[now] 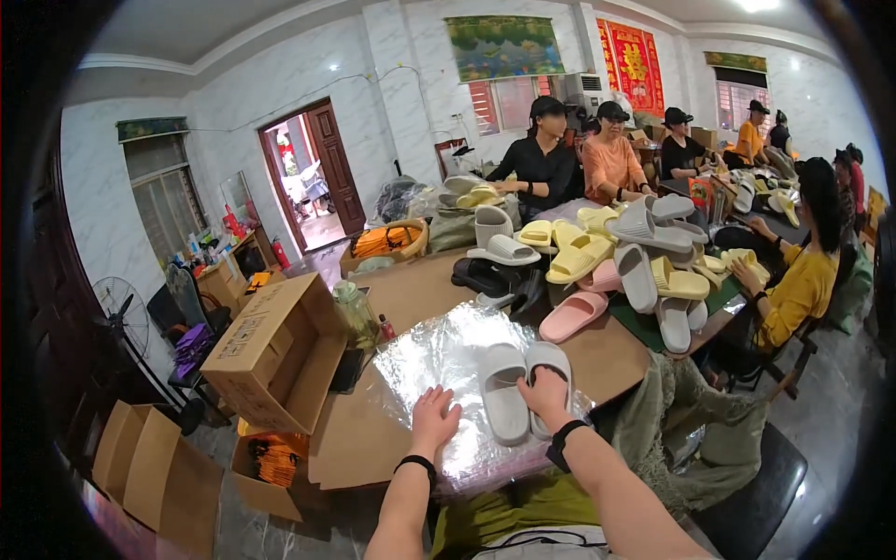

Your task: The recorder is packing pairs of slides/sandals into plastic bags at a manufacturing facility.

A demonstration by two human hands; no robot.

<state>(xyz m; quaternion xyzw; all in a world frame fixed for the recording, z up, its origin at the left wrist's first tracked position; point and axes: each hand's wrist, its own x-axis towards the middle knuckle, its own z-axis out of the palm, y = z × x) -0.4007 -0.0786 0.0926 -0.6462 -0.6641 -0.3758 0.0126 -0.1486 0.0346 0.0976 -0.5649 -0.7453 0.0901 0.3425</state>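
A pair of pale grey moulded foam slide sandals (523,390) lay side by side on a crinkled sheet of silver foil (439,364), their long axes running away from the worker, heels toward the body. The right hand (546,392) rested on the heel end of the right-hand slipper, its fingers (539,377) curled over the rim and gripping it, so this hand was plainly the nearer. The left hand (435,417) lay flat on the foil just left of the pair, not touching it, fingers spread and holding nothing. Both wrists wore dark bands.

The foil covered the near end of a long brown counter (607,355). Beyond the pair, a heap of yellow, pink, grey and black slides (616,257) crowded the counter's middle. Left of the pair, an open cardboard carton (275,350) leaned at the counter's edge, with more boxes on the floor below. Other workers in dark caps sat around the far end, in a white-tiled room with an open door.
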